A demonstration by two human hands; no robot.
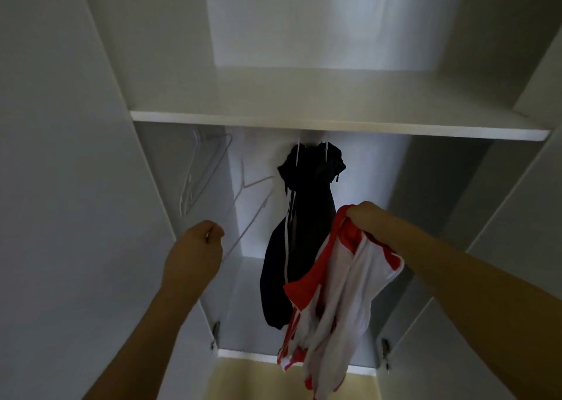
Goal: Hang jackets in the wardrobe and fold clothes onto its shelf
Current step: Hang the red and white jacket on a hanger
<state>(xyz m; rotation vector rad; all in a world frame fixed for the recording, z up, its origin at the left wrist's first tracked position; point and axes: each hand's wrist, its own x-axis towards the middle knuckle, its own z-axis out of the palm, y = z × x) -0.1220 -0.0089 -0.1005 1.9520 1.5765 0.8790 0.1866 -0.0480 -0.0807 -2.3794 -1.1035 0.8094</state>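
Note:
I face an open white wardrobe. A dark jacket with white stripes point(299, 226) hangs on hangers below the shelf point(334, 122). My right hand point(369, 221) grips a red and white jacket point(331, 302) by its collar; the cloth dangles in front of the dark jacket's lower right. My left hand point(197, 247) is curled round the lower bar of a thin white wire hanger point(252, 208), which slants up to the right inside the hanging space. The rail itself is hidden behind the shelf edge.
Several empty white hangers point(203, 171) hang at the left of the hanging space. The wardrobe doors point(60, 186) stand open on both sides, with hinges low down. The wardrobe floor point(243, 305) and a beige room floor point(243, 378) lie below.

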